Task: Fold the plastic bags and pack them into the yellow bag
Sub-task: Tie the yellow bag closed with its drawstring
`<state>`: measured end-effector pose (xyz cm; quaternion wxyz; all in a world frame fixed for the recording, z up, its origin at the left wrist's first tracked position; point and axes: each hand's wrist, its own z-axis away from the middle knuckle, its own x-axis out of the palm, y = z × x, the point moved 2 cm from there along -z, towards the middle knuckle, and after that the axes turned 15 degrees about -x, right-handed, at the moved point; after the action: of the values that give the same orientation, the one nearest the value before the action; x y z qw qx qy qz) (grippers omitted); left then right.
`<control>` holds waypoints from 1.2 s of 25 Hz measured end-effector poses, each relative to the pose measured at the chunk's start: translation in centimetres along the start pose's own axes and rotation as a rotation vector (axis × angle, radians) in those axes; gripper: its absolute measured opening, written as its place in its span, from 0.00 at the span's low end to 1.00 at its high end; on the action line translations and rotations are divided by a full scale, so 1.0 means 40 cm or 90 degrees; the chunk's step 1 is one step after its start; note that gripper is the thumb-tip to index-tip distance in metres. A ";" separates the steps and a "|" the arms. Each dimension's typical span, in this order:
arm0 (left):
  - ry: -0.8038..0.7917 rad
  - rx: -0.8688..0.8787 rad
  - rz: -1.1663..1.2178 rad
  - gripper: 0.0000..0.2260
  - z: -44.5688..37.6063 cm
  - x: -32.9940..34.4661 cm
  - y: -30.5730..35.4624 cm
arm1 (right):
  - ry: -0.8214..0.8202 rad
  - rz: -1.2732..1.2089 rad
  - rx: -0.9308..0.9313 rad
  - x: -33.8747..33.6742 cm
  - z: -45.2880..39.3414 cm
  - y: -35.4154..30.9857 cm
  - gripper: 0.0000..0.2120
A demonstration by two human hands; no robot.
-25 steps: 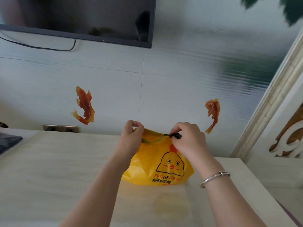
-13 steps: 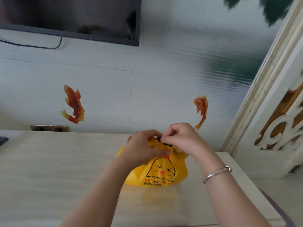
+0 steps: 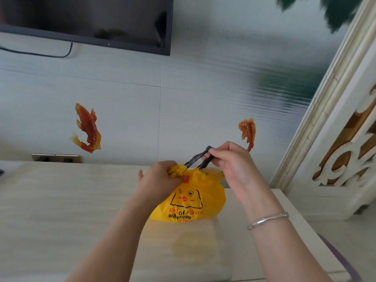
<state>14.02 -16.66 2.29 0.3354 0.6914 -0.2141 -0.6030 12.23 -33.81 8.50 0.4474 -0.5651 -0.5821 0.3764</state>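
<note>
We are looking down at the yellow bag (image 3: 200,192), which is sitting on the pale tabletop (image 3: 61,210) just right of the frame's centre, its printed chick face and red lettering turned toward us. Its top is bunched into a crumpled neck. Our left hand (image 3: 160,178) is gripping that neck from the left, fingers (image 3: 173,181) curled around the gathered plastic. Our right hand (image 3: 234,167) is sitting a little higher and to the right, its fingers pressed together and pinching a black band (image 3: 196,158) — a dark loop that is stretching down and leftward from the fingertips to the bunched top of the bag. A silver bracelet (image 3: 268,219) is circling the right wrist at the lower right of the frame.

Behind the tabletop, a pale tiled wall is showing two orange fish decals, the larger fish (image 3: 87,129) at centre left and the smaller fish (image 3: 248,132) just above our right hand. A dark television (image 3: 85,19) is filling the upper left — a black cable (image 3: 40,53) is sagging beneath it. A wall socket (image 3: 56,158) is sitting at the tabletop's far edge on the left.
</note>
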 end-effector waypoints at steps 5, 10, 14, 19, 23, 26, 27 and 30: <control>0.001 -0.015 -0.058 0.06 -0.002 -0.016 -0.034 | -0.138 0.183 0.078 0.019 0.007 0.027 0.06; 0.001 0.048 -0.065 0.10 0.008 -0.025 -0.005 | -0.263 0.381 0.010 0.046 0.019 0.000 0.04; -0.016 0.036 -0.077 0.02 0.025 -0.004 -0.011 | -0.189 0.199 -0.054 0.057 0.015 0.016 0.04; -0.040 0.013 -0.038 0.04 0.010 -0.016 -0.033 | -0.112 -0.103 -0.020 0.037 -0.002 0.020 0.08; -0.206 -0.007 0.036 0.14 -0.006 -0.036 -0.059 | -0.179 0.196 -0.030 0.014 -0.001 0.013 0.06; -0.259 -0.028 0.098 0.14 -0.004 -0.059 -0.060 | -0.359 0.366 0.031 -0.016 0.003 0.019 0.13; -0.262 -0.030 0.106 0.12 -0.002 -0.064 -0.058 | -0.376 0.364 0.029 -0.020 0.002 0.022 0.13; -0.270 -0.019 0.129 0.06 0.010 -0.063 -0.046 | -0.293 0.433 -0.067 -0.028 -0.004 0.027 0.10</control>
<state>12.96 -13.70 2.68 0.3521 0.5193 -0.3389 -0.7010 12.69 -34.84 7.43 0.1257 -0.6485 -0.4654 0.5892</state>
